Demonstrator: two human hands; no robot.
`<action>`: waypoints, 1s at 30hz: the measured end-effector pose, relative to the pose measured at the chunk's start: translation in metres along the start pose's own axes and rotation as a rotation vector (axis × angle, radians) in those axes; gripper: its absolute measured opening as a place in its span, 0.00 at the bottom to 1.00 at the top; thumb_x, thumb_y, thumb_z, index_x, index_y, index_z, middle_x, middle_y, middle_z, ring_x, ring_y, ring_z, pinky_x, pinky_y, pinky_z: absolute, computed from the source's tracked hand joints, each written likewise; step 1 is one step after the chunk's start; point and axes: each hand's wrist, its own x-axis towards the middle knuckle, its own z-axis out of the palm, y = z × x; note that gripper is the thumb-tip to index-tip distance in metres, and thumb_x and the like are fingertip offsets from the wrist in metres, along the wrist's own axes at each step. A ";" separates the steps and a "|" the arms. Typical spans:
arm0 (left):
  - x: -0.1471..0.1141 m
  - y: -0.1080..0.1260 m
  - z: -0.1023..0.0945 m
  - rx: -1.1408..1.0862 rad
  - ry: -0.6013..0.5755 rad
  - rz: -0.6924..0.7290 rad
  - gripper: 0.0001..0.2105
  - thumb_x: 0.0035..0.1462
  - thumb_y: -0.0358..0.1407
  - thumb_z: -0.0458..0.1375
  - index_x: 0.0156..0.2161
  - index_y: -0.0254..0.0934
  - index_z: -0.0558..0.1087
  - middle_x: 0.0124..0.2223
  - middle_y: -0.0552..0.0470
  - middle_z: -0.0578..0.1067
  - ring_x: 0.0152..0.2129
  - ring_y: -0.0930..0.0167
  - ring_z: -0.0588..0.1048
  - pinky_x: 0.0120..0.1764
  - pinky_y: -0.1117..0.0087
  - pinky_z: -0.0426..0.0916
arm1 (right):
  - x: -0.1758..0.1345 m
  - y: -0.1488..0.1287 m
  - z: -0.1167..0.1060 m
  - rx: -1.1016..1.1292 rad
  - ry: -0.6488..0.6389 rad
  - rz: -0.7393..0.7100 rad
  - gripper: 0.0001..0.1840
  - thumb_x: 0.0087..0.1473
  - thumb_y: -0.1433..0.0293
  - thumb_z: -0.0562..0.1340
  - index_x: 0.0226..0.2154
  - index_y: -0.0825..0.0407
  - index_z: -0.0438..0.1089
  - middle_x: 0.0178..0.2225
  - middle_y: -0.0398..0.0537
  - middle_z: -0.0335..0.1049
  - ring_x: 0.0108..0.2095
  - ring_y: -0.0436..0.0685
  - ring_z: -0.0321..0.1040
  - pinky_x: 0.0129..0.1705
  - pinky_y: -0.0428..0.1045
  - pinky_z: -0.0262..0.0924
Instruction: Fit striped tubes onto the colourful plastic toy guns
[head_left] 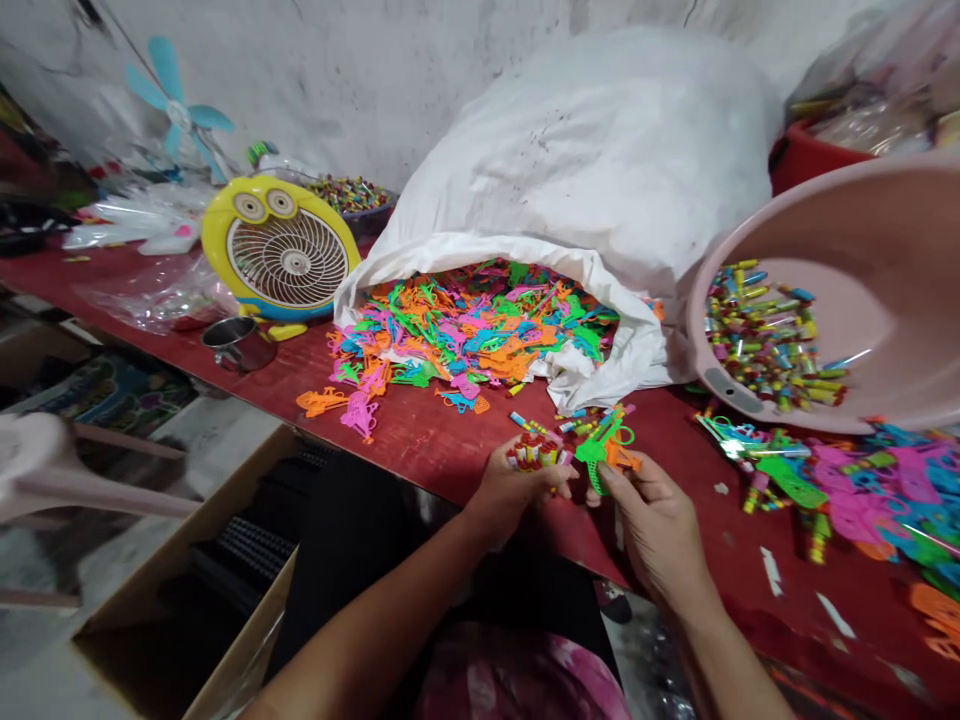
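Note:
My left hand (501,492) is closed around a bunch of small tubes (538,453) with red ends and yellow and white bodies. Close beside it, my right hand (658,520) pinches a green plastic toy piece (595,452) and an orange plastic toy piece (622,455) between thumb and fingers. Both hands are over the front edge of the red table (420,440). Just beyond them lie a few loose tubes (529,424). Behind these, a white sack (585,150) lies on its side, its mouth spilling many coloured plastic pieces (480,325).
A pink basin (892,290) with tubes tilts at the right, above a heap of toy pieces and tubes (840,480). To the left are a yellow fan (281,250), a metal cup (238,345) and a blue-bladed fan (176,110). An open cardboard box (172,560) stands below.

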 end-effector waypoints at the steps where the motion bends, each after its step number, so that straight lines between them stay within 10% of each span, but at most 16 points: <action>1: 0.000 0.000 0.001 0.019 0.002 0.000 0.15 0.46 0.40 0.70 0.34 0.31 0.74 0.27 0.49 0.76 0.21 0.73 0.71 0.24 0.76 0.59 | -0.001 0.000 0.000 -0.012 0.003 -0.004 0.12 0.55 0.60 0.66 0.39 0.50 0.72 0.30 0.44 0.71 0.28 0.51 0.66 0.34 0.46 0.62; 30: 0.004 0.000 -0.015 0.023 -0.229 -0.093 0.19 0.42 0.43 0.72 0.32 0.31 0.72 0.26 0.50 0.75 0.18 0.75 0.70 0.21 0.76 0.60 | -0.006 -0.001 -0.006 -0.037 -0.068 0.006 0.11 0.57 0.62 0.65 0.40 0.51 0.73 0.26 0.44 0.70 0.28 0.53 0.67 0.36 0.48 0.62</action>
